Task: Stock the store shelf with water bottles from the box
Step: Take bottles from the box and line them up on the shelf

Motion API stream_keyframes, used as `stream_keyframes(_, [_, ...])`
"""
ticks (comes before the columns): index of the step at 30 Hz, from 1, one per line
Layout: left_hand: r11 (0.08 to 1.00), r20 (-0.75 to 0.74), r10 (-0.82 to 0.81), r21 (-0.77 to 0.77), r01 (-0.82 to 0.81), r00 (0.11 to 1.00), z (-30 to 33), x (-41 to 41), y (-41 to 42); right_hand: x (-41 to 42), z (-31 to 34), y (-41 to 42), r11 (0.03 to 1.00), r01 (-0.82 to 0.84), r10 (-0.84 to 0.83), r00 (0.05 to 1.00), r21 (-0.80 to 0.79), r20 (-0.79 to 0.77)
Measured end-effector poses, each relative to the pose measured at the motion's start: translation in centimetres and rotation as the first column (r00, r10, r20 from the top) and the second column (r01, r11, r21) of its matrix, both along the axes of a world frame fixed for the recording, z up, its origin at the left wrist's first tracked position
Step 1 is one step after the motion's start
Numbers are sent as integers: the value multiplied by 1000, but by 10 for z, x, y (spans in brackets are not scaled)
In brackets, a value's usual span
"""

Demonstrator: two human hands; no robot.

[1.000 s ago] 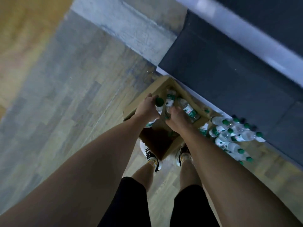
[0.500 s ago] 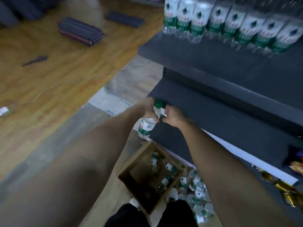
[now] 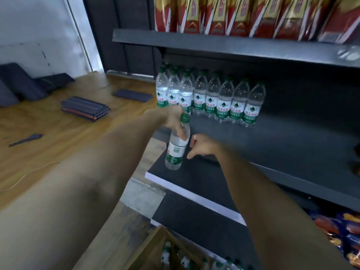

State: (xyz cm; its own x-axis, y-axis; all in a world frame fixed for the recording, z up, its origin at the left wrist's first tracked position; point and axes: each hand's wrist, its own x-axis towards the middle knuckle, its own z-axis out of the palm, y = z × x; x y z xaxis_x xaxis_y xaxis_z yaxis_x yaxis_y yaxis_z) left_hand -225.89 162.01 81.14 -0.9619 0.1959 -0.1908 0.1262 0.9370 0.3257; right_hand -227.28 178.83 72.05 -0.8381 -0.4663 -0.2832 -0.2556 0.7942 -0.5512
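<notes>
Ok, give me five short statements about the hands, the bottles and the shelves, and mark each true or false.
1. The left hand grips a water bottle near its neck. True.
2. The right hand holds a second bottle. False: it holds nothing.
3. The row of bottles on the shelf lies flat. False: they stand upright.
4. Red and gold packets fill the shelf above. True.
5. The cardboard box is empty. False: bottles show inside.

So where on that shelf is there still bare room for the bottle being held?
Bare dark shelf lies right of and in front of the bottle row. The shelf's left end behind the held bottle is crowded, bottles standing several deep.
</notes>
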Motion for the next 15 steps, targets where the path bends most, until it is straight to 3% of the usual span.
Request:
stream_keyframes(7, [991,-31,25,129,-21,999,44,-18,51,-13,32,37,982,-67,74,997,-177,34])
stream_keyframes(15, [994,-85,80,83,-73,993,56,-37,84,-28,33,59,940,84,-116,990,-330,-79])
